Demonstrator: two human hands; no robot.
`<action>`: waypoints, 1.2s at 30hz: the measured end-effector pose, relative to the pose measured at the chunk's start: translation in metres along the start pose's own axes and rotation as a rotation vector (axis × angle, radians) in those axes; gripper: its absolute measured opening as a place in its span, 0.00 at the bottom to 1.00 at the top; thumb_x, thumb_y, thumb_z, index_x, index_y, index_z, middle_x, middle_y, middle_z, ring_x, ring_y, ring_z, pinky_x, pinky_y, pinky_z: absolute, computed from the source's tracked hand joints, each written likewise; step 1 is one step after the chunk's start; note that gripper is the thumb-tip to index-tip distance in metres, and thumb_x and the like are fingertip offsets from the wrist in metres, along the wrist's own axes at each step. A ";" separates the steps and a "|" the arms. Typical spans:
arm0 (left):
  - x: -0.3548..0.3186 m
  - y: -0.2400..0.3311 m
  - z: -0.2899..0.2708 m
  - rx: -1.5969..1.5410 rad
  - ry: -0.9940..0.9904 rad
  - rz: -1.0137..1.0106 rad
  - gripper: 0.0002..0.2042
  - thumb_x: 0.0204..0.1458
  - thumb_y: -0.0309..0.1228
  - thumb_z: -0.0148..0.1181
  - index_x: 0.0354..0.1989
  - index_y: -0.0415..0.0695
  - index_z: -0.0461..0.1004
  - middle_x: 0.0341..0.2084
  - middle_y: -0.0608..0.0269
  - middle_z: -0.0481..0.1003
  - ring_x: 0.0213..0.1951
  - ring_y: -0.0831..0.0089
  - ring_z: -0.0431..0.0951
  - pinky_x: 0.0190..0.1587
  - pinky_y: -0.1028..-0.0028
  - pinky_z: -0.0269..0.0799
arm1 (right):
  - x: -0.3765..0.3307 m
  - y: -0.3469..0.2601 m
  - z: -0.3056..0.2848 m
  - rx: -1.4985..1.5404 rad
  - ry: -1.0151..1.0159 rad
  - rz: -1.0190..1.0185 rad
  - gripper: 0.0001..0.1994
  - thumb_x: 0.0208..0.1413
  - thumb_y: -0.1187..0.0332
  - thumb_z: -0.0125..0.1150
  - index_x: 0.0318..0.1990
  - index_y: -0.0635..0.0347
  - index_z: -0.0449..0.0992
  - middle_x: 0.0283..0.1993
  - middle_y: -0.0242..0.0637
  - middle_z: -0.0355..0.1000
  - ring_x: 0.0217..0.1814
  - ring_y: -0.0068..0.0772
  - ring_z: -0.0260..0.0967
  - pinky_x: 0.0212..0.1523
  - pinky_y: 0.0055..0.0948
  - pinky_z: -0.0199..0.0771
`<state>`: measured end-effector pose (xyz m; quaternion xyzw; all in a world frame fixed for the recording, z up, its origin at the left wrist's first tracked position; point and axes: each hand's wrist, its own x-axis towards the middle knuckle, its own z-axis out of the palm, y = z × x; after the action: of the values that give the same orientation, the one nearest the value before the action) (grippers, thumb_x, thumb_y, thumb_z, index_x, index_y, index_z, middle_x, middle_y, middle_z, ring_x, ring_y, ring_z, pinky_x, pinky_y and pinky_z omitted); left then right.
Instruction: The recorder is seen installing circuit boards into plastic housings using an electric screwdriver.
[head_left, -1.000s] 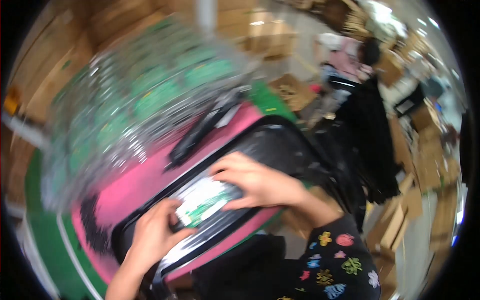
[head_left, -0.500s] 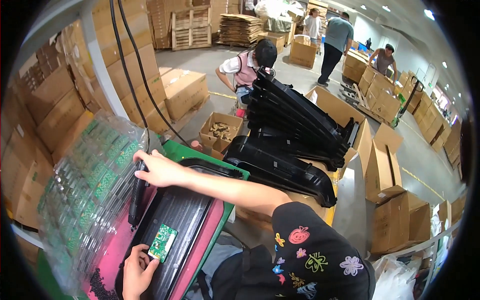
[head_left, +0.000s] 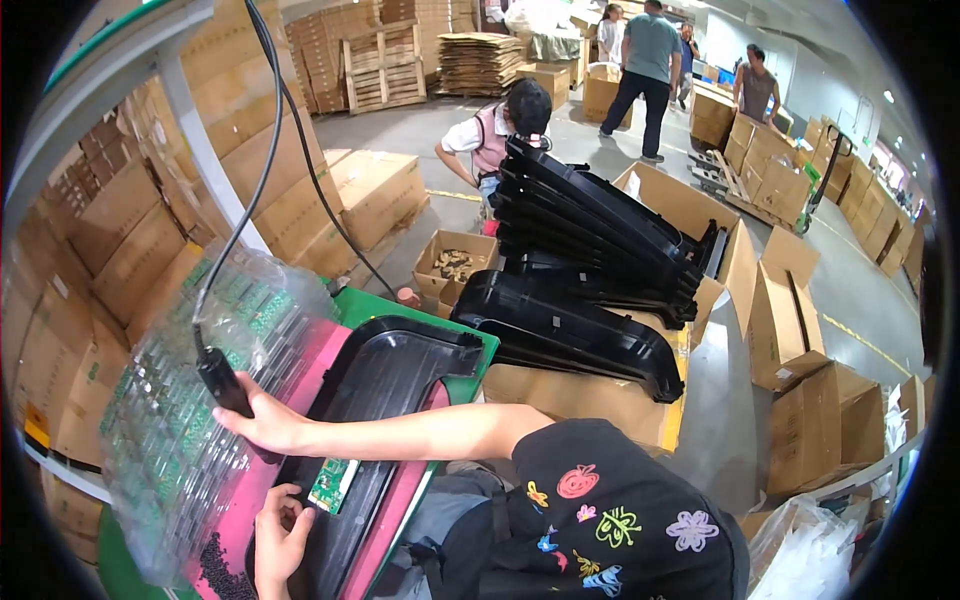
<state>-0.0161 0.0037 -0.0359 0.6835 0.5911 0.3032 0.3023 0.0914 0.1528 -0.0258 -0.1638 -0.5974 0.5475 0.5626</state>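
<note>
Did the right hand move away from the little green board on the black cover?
Yes. The right hand left the green circuit board and went leftward across the black cover to grip the hanging black tool.

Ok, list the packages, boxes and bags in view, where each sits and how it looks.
Clear plastic bag of green circuit boards: left, beside the right hand.
Small open brown carton: on the floor, centre.
Tall brown cardboard stacks: left wall.
Open brown cartons: right.
</note>
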 end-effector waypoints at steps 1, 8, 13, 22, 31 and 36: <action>-0.001 0.003 -0.001 0.002 0.028 0.009 0.15 0.47 0.19 0.62 0.45 0.36 0.70 0.19 0.65 0.72 0.21 0.82 0.69 0.24 0.78 0.64 | -0.002 0.002 -0.004 0.114 -0.010 0.081 0.23 0.62 0.58 0.58 0.55 0.60 0.57 0.43 0.36 0.65 0.45 0.28 0.65 0.49 0.29 0.67; -0.012 0.023 -0.002 0.285 0.466 0.207 0.05 0.50 0.18 0.62 0.33 0.34 0.73 0.23 0.63 0.76 0.23 0.78 0.76 0.27 0.79 0.72 | -0.007 -0.066 -0.018 0.632 -0.098 0.098 0.15 0.61 0.61 0.59 0.46 0.58 0.63 0.22 0.27 0.64 0.21 0.20 0.64 0.26 0.23 0.68; -0.010 0.043 -0.014 0.428 0.349 0.200 0.11 0.53 0.25 0.63 0.44 0.37 0.75 0.24 0.56 0.77 0.22 0.72 0.74 0.30 0.71 0.72 | -0.016 -0.074 -0.011 0.946 -0.070 0.208 0.16 0.61 0.58 0.57 0.43 0.61 0.63 0.17 0.30 0.62 0.16 0.22 0.61 0.20 0.25 0.64; -0.011 0.041 -0.028 -0.048 0.033 -0.043 0.09 0.61 0.26 0.50 0.40 0.36 0.76 0.25 0.62 0.77 0.25 0.76 0.71 0.31 0.76 0.68 | -0.026 -0.075 -0.012 0.961 -0.140 0.241 0.18 0.58 0.54 0.60 0.40 0.58 0.63 0.16 0.31 0.62 0.13 0.21 0.59 0.16 0.23 0.63; -0.019 0.018 -0.028 -0.059 0.147 -0.083 0.07 0.52 0.19 0.61 0.40 0.33 0.79 0.29 0.61 0.80 0.31 0.76 0.76 0.38 0.77 0.73 | -0.032 -0.075 -0.015 0.907 -0.337 0.161 0.17 0.56 0.61 0.57 0.41 0.65 0.62 0.16 0.34 0.63 0.12 0.21 0.58 0.16 0.22 0.62; -0.023 0.035 -0.018 -0.048 0.290 0.121 0.07 0.52 0.20 0.62 0.39 0.31 0.79 0.31 0.59 0.81 0.31 0.76 0.77 0.39 0.77 0.73 | -0.037 -0.089 -0.015 0.873 -0.263 0.166 0.15 0.53 0.65 0.59 0.39 0.65 0.62 0.16 0.33 0.63 0.12 0.21 0.58 0.18 0.22 0.63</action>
<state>-0.0108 -0.0219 0.0016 0.6595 0.5789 0.4305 0.2112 0.1531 0.0989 0.0276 0.1121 -0.3621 0.8071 0.4526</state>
